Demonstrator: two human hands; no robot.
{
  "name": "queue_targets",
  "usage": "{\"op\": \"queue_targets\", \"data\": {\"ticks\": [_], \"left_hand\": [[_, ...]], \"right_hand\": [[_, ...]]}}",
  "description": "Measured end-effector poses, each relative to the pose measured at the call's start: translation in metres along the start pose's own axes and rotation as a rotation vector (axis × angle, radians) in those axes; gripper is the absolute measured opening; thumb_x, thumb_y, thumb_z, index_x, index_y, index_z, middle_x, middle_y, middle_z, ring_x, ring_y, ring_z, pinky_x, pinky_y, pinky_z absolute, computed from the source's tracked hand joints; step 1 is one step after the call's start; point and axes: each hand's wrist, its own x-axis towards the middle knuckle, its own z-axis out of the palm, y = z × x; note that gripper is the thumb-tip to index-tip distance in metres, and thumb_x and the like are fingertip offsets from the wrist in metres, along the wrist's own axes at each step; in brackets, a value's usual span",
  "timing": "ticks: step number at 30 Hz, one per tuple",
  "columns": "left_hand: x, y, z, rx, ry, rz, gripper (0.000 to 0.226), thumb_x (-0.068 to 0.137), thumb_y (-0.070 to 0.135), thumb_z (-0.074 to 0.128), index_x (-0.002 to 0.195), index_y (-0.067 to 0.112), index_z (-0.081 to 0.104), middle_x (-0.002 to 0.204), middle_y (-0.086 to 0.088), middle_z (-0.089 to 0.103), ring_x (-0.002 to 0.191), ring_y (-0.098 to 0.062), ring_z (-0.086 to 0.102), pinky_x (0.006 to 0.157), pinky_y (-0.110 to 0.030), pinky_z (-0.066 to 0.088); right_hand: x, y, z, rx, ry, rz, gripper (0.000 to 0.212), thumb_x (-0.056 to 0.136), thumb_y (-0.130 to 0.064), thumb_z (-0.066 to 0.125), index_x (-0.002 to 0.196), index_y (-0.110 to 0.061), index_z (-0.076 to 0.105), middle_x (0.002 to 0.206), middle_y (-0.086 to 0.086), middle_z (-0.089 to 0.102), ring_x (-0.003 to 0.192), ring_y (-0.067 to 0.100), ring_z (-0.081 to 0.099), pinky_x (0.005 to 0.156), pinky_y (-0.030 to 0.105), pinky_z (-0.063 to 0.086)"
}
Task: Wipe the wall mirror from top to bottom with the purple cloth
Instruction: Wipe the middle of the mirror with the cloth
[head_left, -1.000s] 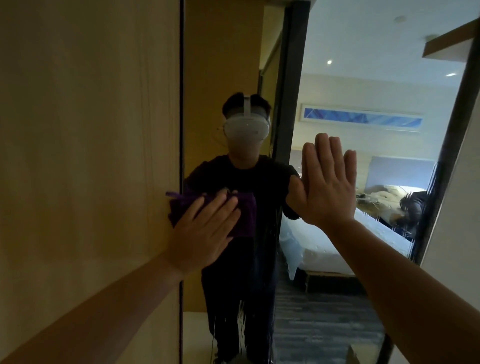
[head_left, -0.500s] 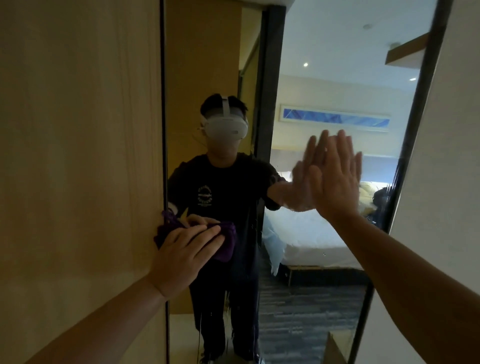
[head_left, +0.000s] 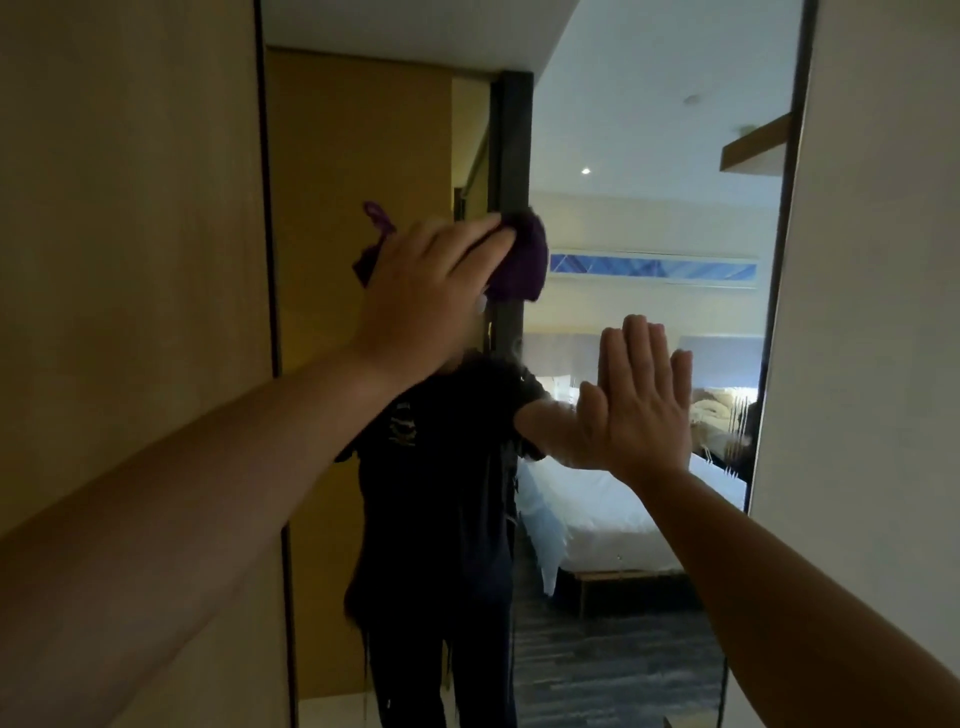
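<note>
Your left hand (head_left: 431, 291) is up high on the wall mirror (head_left: 649, 156). It presses the purple cloth (head_left: 519, 260) flat against the glass, with your fingers stretched out straight over the cloth. The cloth is bunched up, and one corner of it sticks up past your hand on the left side. It sits in the upper middle part of the mirror, right over the place where your face shows in the glass.

Your right hand (head_left: 639, 405) is lower down and over to the right. It is wide open, with the fingers straight and pointing up (the palm lies flat on the glass, and its twin in the mirror meets it). It holds nothing.

The mirror is tall and has a thin dark frame (head_left: 267, 208). A wooden wall panel (head_left: 130, 234) is just beside it on the left, and a pale wall (head_left: 883, 312) is just beside it on the right.

In the glass you can see yourself in a dark shirt (head_left: 447, 493). Behind you there is a bed (head_left: 613, 525) with white sheets, a gray striped floor (head_left: 597, 665), and a long blue picture (head_left: 654, 270) up on the far wall.
</note>
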Motion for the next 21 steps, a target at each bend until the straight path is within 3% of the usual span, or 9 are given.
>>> {"op": "queue_targets", "data": {"ticks": [4, 8, 13, 17, 21], "left_hand": [[0.069, -0.008, 0.011, 0.088, -0.054, 0.032, 0.045, 0.094, 0.017, 0.057, 0.138, 0.010, 0.052, 0.141, -0.012, 0.053, 0.122, -0.036, 0.052, 0.100, -0.050, 0.042], [0.073, -0.014, 0.028, 0.155, -0.166, 0.021, 0.051, 0.101, 0.030, 0.047, 0.149, 0.013, 0.039, 0.156, -0.011, 0.036, 0.142, -0.034, 0.035, 0.112, -0.051, 0.031], [0.007, 0.022, 0.035, 0.159, -0.182, 0.013, 0.055, 0.103, 0.038, 0.041, 0.151, 0.013, 0.034, 0.160, -0.010, 0.030, 0.146, -0.031, 0.030, 0.118, -0.049, 0.024], [-0.087, 0.068, 0.046, 0.113, -0.289, 0.100, 0.055, 0.105, 0.040, 0.036, 0.152, 0.012, 0.031, 0.161, -0.013, 0.025, 0.148, -0.034, 0.022, 0.119, -0.053, 0.022], [-0.168, 0.102, 0.060, 0.101, -0.292, 0.092, 0.062, 0.100, 0.036, 0.051, 0.153, 0.013, 0.029, 0.161, -0.011, 0.023, 0.149, -0.034, 0.021, 0.120, -0.052, 0.018]], "right_hand": [[-0.001, 0.001, 0.003, 0.013, 0.028, -0.010, 0.065, 0.101, -0.042, 0.024, 0.157, -0.014, 0.006, 0.166, 0.009, 0.000, 0.154, 0.027, -0.003, 0.123, 0.052, 0.001], [0.000, 0.002, 0.005, 0.020, 0.063, -0.021, 0.064, 0.101, -0.043, 0.021, 0.157, -0.015, 0.005, 0.165, 0.007, 0.000, 0.154, 0.026, -0.004, 0.123, 0.053, 0.002], [0.000, -0.002, 0.004, 0.046, 0.122, -0.018, 0.065, 0.100, -0.040, 0.023, 0.157, -0.010, 0.015, 0.164, 0.011, 0.010, 0.153, 0.027, 0.004, 0.123, 0.048, 0.000], [0.000, 0.006, 0.014, -0.012, 0.153, -0.062, 0.067, 0.100, -0.041, 0.024, 0.158, -0.015, 0.002, 0.165, 0.011, 0.005, 0.152, 0.027, 0.000, 0.122, 0.056, 0.008], [0.000, 0.007, 0.013, 0.017, 0.152, -0.051, 0.065, 0.102, -0.041, 0.022, 0.157, -0.012, 0.004, 0.165, 0.014, 0.012, 0.152, 0.028, 0.003, 0.121, 0.058, 0.011]]}}
